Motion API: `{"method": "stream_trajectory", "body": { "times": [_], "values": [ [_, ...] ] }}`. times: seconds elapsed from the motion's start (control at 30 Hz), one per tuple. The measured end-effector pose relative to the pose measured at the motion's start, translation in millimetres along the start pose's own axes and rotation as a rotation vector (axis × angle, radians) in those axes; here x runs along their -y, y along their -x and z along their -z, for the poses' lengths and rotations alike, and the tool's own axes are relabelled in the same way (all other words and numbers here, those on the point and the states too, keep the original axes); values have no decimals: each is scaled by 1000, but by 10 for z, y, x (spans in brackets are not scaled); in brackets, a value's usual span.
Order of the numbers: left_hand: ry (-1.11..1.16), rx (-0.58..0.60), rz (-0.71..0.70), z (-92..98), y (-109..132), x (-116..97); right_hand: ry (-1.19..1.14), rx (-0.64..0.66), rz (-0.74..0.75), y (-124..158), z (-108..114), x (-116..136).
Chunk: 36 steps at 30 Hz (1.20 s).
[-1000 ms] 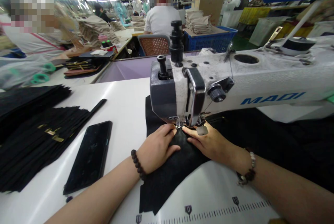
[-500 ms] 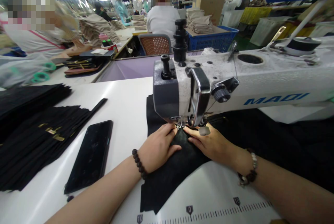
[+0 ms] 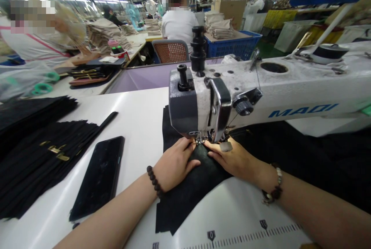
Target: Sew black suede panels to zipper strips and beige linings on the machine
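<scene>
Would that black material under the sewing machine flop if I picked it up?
Probably floppy: the black material looks thin and lies flat. If pushed, it might slide, since the table looks smooth and shiny.

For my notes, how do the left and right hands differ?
The left hand has a dark bracelet; the right hand has a mixed-colour bracelet. The left hand is left of the presser foot, the right hand right of it. Both rest on black material.

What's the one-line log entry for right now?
left hand: on black fabric, left of presser foot | right hand: on same fabric, right of it | sewing machine: head over fabric | phone: on white table, screen dark
</scene>
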<state>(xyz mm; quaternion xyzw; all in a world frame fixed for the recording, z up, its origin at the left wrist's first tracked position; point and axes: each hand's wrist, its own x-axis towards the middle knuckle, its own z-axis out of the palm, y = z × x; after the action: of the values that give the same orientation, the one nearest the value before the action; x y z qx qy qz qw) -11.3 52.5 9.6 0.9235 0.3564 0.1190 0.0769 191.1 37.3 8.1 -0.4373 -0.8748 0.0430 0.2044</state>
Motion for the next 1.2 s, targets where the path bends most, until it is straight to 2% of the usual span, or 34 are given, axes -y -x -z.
{"method": "stream_trajectory", "body": {
  "times": [0.57, 1.2],
  "values": [
    [4, -47, -24, -24, -35, 30, 2, 13, 11, -14, -106, -88],
    [-23, 23, -48, 20, -55, 48, 66, 91, 6, -25, 24, -11]
  ]
}}
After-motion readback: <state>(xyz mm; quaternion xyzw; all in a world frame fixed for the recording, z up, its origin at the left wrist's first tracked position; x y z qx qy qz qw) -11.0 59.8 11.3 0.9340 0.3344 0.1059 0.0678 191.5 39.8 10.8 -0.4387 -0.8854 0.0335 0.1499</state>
